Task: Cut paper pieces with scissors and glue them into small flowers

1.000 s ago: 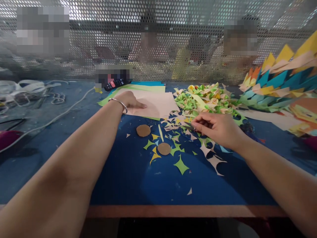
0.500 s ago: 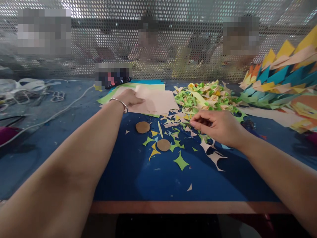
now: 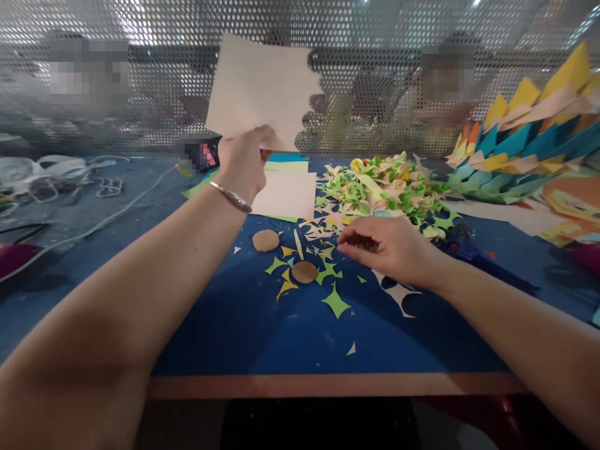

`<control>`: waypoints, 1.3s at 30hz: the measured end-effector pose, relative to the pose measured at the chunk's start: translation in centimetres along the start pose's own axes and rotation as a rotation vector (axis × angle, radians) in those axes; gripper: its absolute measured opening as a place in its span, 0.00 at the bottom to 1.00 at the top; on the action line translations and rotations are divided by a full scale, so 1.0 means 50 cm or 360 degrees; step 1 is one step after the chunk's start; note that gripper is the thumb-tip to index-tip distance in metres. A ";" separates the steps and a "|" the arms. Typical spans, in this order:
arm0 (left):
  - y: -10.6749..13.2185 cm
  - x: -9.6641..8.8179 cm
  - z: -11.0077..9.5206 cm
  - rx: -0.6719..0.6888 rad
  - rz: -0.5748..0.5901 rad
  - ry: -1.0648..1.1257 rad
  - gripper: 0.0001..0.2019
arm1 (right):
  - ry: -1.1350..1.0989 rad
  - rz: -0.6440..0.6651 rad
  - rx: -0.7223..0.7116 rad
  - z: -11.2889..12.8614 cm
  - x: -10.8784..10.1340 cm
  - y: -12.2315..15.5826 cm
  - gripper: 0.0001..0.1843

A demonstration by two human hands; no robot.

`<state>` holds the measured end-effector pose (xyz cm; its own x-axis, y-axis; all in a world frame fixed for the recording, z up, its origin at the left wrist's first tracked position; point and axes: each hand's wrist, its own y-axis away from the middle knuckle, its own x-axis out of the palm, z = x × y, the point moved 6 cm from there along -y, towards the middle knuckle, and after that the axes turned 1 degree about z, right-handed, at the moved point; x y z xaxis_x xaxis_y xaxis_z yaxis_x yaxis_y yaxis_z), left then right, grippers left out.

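Observation:
My left hand [image 3: 246, 156], with a silver bangle at its wrist, holds up a pale pink sheet of paper [image 3: 262, 90]. Scallops are cut along the sheet's right edge. Below it, more pale paper [image 3: 285, 192] lies on a stack with green and blue sheets. Over the paper scraps [image 3: 323, 230], my right hand [image 3: 375, 247] hovers with fingers loosely curled and a gap to the thumb; nothing shows in it. Two round brown discs [image 3: 304, 272] lie on the blue table between my hands. Green star-shaped offcuts [image 3: 336, 302] are scattered around the nearer disc.
Behind my right hand is a heap of folded paper pieces [image 3: 379, 184]. A layered model of pointed paper [image 3: 529, 137] stands at right. A dark blue tool [image 3: 487, 262] lies beside my right wrist. White cables [image 3: 94, 222] and a phone [image 3: 204, 153] are at left. A perforated metal screen [image 3: 356, 94] rises behind.
My left hand has lifted the scalloped pale pink sheet off the stack, up in front of the screen. My right hand has shifted slightly left, its fingers a little more parted.

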<state>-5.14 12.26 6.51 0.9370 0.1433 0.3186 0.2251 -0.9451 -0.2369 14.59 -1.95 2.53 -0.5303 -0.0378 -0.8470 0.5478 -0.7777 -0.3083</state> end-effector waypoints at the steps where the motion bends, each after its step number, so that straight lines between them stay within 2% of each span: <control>1: 0.019 0.004 -0.003 -0.0007 -0.0012 0.0037 0.09 | 0.0024 0.0034 -0.0064 0.011 0.009 -0.002 0.15; 3: 0.063 0.013 0.003 -0.0091 0.0048 0.0174 0.13 | 0.0094 0.0070 -0.0209 0.032 0.028 -0.005 0.18; 5: 0.104 0.022 0.009 -0.0090 0.0192 0.0284 0.09 | 0.0174 0.0105 -0.0327 0.049 0.045 -0.007 0.22; 7: 0.132 0.017 0.016 -0.0045 0.0186 0.0389 0.09 | 0.0241 0.0158 -0.0386 0.058 0.061 -0.010 0.26; 10: 0.152 0.012 0.039 -0.0127 0.0191 0.0349 0.08 | 0.0272 0.0195 -0.0406 0.063 0.076 -0.015 0.29; 17: 0.190 0.046 0.082 -0.0486 0.0575 0.0174 0.07 | 0.0255 0.0135 -0.0461 0.069 0.084 -0.019 0.20; 20: 0.194 0.046 0.087 -0.0554 0.0572 0.0211 0.06 | 0.0174 0.0104 -0.0492 0.076 0.074 -0.015 0.19; 23: 0.200 0.047 0.092 -0.0618 0.0598 0.0228 0.06 | 0.0130 -0.0068 -0.0520 0.080 0.043 -0.006 0.18; 26: 0.216 0.053 0.100 -0.0707 0.0684 0.0166 0.09 | 0.0257 -0.0322 -0.0485 0.070 0.003 0.005 0.18; 29: 0.237 0.063 0.102 -0.0800 0.0820 0.0225 0.11 | 0.0467 -0.0458 -0.0439 0.051 -0.024 0.011 0.16; 33: 0.253 0.067 0.103 -0.0917 0.0898 0.0233 0.15 | 0.0640 -0.0472 -0.0442 0.032 -0.034 0.012 0.14; 39: 0.254 0.068 0.105 -0.0935 0.0920 0.0248 0.14 | 0.0631 -0.0400 -0.0414 0.028 -0.026 0.012 0.15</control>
<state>2.31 2.28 -0.23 0.8049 -0.4121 0.4271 -0.4953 -0.8628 0.1010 14.69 -3.24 4.08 -0.4083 0.4086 -0.8163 0.6044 -0.5491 -0.5772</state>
